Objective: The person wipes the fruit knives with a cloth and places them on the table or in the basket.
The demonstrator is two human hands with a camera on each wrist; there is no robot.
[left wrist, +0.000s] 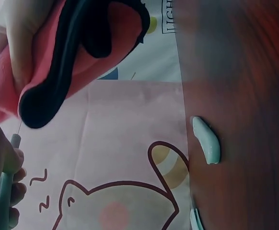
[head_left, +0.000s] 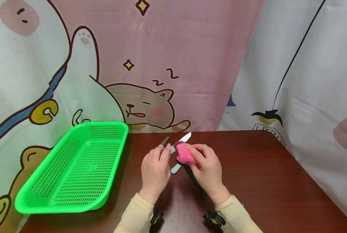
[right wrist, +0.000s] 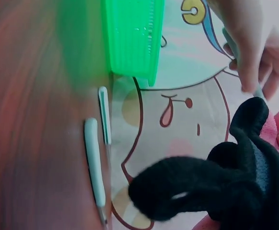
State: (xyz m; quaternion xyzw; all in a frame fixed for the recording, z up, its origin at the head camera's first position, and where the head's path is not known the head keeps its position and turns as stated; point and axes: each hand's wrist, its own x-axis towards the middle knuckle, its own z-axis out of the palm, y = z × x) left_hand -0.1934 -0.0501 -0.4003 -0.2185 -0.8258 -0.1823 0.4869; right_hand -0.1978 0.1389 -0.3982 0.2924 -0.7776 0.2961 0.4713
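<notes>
My left hand [head_left: 156, 171] grips the pale blue-green handle of a knife [left wrist: 5, 196], which points up and to the right. In my right hand [head_left: 208, 168] is a pink cloth [head_left: 185, 153] with black trim and hanging black parts [right wrist: 178, 184], pinched against the knife's blade. A bright blade [head_left: 186, 137] shows beyond the cloth, apparently the held knife's. Two more pale-handled knives lie on the table: the nearer knife [right wrist: 94, 163] is partly hidden by the cloth in the head view, and the farther knife [right wrist: 105, 115] is partly behind my left hand there.
A green perforated plastic basket [head_left: 113, 181] stands to the left on the brown wooden table [head_left: 266, 181]. Behind the table hangs a curtain [head_left: 185, 38] printed with cartoon animals.
</notes>
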